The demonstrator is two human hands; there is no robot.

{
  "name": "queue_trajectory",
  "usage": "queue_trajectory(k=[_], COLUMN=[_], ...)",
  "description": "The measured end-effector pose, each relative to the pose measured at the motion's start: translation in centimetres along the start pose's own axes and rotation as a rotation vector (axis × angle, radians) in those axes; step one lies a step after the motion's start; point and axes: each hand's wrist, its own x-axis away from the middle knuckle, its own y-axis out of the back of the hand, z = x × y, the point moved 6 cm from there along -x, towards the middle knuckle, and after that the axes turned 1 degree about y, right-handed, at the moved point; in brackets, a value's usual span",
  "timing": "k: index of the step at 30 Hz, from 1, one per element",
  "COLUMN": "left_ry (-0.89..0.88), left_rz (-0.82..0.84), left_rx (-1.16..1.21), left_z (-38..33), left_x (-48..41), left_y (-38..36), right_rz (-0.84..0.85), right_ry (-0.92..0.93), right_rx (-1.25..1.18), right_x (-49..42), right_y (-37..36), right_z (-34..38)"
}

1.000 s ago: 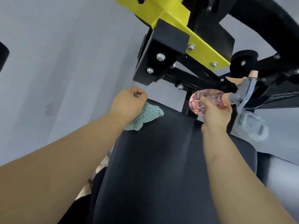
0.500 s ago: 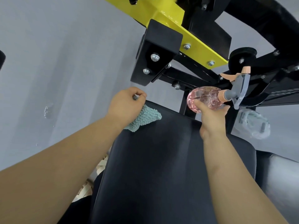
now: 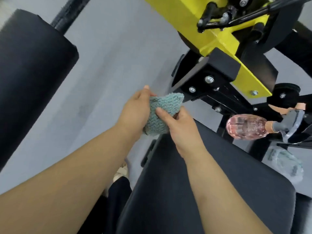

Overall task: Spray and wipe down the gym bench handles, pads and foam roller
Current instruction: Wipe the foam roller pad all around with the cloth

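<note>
1. The left hand point(image 3: 135, 114) grips a teal knitted cloth point(image 3: 160, 110). Its thumb lies along the cloth's upper left edge and its fingers are curled behind the fabric.
2. The right hand point(image 3: 179, 123) pinches the same cloth from the near right side, with the thumb pressed on the front face and the fingers tucked underneath.
3. The cloth is held between the two hands, in the air, just above the far left corner of the black pad point(image 3: 211, 183).
4. The pad runs from the bottom of the view up toward the hands, and both forearms reach across it.
5. The pink spray bottle point(image 3: 244, 127) lies on its side just beyond the pad's far right end, its grey trigger head pointing right. No hand touches it. It seems to rest on a black bar of the frame, though the blur there hides the contact.
6. The black foam roller point(image 3: 32, 78) fills the upper left, well apart from both hands.
7. The yellow frame point(image 3: 214, 36) slants across the top right, meeting a black bracket point(image 3: 211, 71) with silver bolts just beyond the cloth.
8. Grey floor point(image 3: 108, 56) shows between the roller and the frame.
</note>
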Motion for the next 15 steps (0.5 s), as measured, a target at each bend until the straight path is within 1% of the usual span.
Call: queue_trajectory(k=[2,4,5,6,7,9,10,12,14,15], left_ry=[-0.051,-0.120,-0.144,-0.175,-0.196,-0.279,-0.334,-0.385,-0.381,-0.363], left_rz=[-0.029,-0.068,-0.079,-0.141,-0.219,-0.453,-0.570,-0.793,-0.924,-0.964], left_rx=[-0.015,-0.057,-0.090,-0.125,-0.184,-0.290,-0.334,-0.386,-0.423,-0.438], left_z=[-0.2,0.2,0.5,0.9,1.2,1.7,1.8,2.7,3.9,4.7], left_x=[0.7,1.8,2.2,2.6,2.9,4.1,5.0,7.3,9.1,9.7], left_y=[2.8,7.1,8.0,11.0,13.5,20.3,23.2,29.5,34.0,35.6], right_rz=[-0.038,-0.021,-0.031,-0.021,-0.022,-0.005,-0.005,0.022,0.060,0.070], right_ry=[0.068,0.140,0.173,0.202,0.228,0.280,0.321,0.434,0.576,0.647], right_rx=[0.099,0.134,0.124,0.133,0.156,0.230,0.288,0.403,0.497,0.566], right_x=[-0.3,-0.2,-0.1,0.0,-0.2,-0.6,-0.7,-0.5,-0.1,0.2], right_y=[-1.5,-5.1,-5.8,-8.1,-9.7,-14.6,-16.7,-22.5,-27.5,-29.6], right_z=[0.9,1.9,2.3,2.8,3.0,3.3,3.5,4.1,4.9,5.3])
